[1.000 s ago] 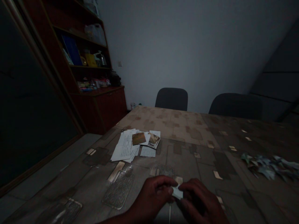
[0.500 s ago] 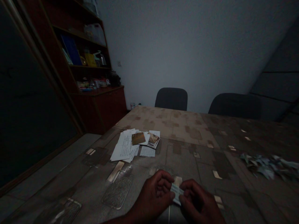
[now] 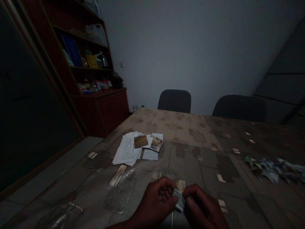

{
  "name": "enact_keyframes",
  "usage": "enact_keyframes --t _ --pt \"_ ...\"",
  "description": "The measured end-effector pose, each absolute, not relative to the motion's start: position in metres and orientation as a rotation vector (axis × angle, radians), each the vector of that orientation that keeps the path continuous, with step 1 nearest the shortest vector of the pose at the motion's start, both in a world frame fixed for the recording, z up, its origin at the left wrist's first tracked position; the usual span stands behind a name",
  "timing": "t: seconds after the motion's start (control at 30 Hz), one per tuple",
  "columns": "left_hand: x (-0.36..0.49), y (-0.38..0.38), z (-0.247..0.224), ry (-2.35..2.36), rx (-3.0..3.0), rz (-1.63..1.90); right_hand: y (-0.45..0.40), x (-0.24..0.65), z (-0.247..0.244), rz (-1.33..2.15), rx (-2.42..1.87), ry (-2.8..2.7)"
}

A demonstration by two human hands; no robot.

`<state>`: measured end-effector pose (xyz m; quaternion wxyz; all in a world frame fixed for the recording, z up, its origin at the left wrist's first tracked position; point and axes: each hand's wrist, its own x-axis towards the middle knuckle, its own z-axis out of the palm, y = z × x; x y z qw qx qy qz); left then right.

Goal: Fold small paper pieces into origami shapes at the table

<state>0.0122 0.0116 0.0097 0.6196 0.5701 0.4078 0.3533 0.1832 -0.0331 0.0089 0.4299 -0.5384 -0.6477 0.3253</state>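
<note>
Low over the near edge of the table, a small piece of printed paper (image 3: 178, 201), which looks folded, is held between both hands. My left hand (image 3: 158, 200) pinches its left side between thumb and curled fingers. On the other side, my right hand (image 3: 202, 205) has its thumb and forefinger closed at the paper's right edge. The right fingers hide part of that edge. Farther up the table lie loose printed sheets (image 3: 127, 149), with a brown picture card (image 3: 141, 141) and a small stack of pictures (image 3: 156, 143) on top.
A heap of crumpled or folded paper pieces (image 3: 274, 170) lies at the right of the patterned tablecloth (image 3: 166, 122). Two dark chairs (image 3: 174, 101) stand along the far side. A red-brown cabinet (image 3: 111, 109) with filled shelves is at the back left.
The paper shows a narrower face and is tilted a little differently. My right thumb and fingers have shifted slightly along its edge; my left hand has barely moved.
</note>
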Motion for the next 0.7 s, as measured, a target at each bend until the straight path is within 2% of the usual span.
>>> enact_keyframes --t 0.43,0.7 --pt "0.013 0.01 0.005 0.873 1.309 0.806 -0.026 0.187 0.0 0.862 -1.355 -1.674" --pt "0.013 0.013 0.008 0.768 1.176 0.816 -0.025 0.184 -0.003 1.049 -1.295 -1.378"
